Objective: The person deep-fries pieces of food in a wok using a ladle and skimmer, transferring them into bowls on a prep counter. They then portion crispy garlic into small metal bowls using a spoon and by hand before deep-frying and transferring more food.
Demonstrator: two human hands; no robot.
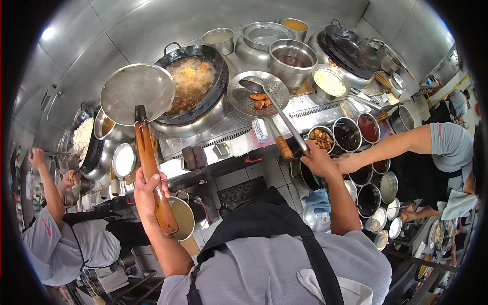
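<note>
My left hand (148, 195) is closed round the long wooden handle of a wire-mesh skimmer (136, 94). Its round mesh is raised beside a wok (223, 96) of bubbling oil, where some orange and yellow food (192, 72) fries. My right hand (321, 161) grips the end of a metal ladle (284, 118). The ladle's bowl lies over a perforated strainer (239, 104), near browned fried pieces (261, 100). That strainer's wooden handle points toward me.
At right, a co-worker's arm (396, 149) reaches close to my right hand, over several sauce pots (347, 133). At left, another person (61, 239) works at a wok of rice (83, 138). Behind the strainer stand metal pots (292, 57), with a further wok (352, 46) at the back right.
</note>
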